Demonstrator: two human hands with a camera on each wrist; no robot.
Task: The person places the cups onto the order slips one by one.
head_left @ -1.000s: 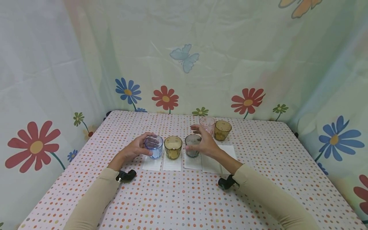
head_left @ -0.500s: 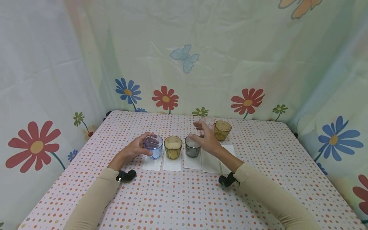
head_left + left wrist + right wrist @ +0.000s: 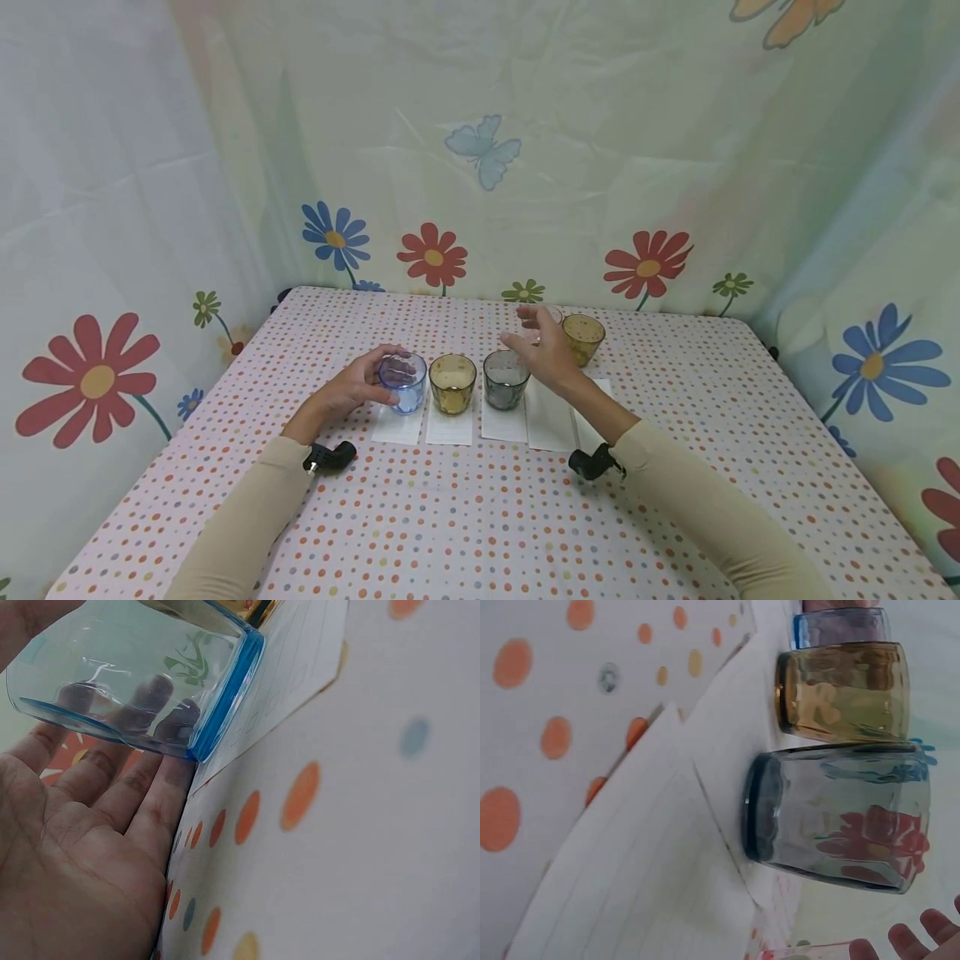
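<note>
In the head view, my left hand (image 3: 347, 392) holds a clear blue glass (image 3: 405, 393) at the left end of a row, thumb in front and fingers behind it. The left wrist view shows those fingers through the glass wall. An amber glass (image 3: 453, 388) stands beside it, then a grey glass (image 3: 502, 385). My right hand (image 3: 553, 357) is just past the grey glass, its fingers spread and holding nothing. They reach in front of a pink glass (image 3: 556, 314), mostly hidden by the hand. A second amber glass (image 3: 584, 337) stands behind the right hand.
Under the row lie white paper cards, with a bare card (image 3: 550, 423) right of the grey glass and another card (image 3: 591, 435) partly beneath the right forearm. A dotted cloth (image 3: 450, 517) covers the table. A flowered curtain (image 3: 570, 167) hangs behind it.
My right hand has let go of the grey glass and moved away to the back right, over to the pink glass. The left hand stays at the blue glass.
</note>
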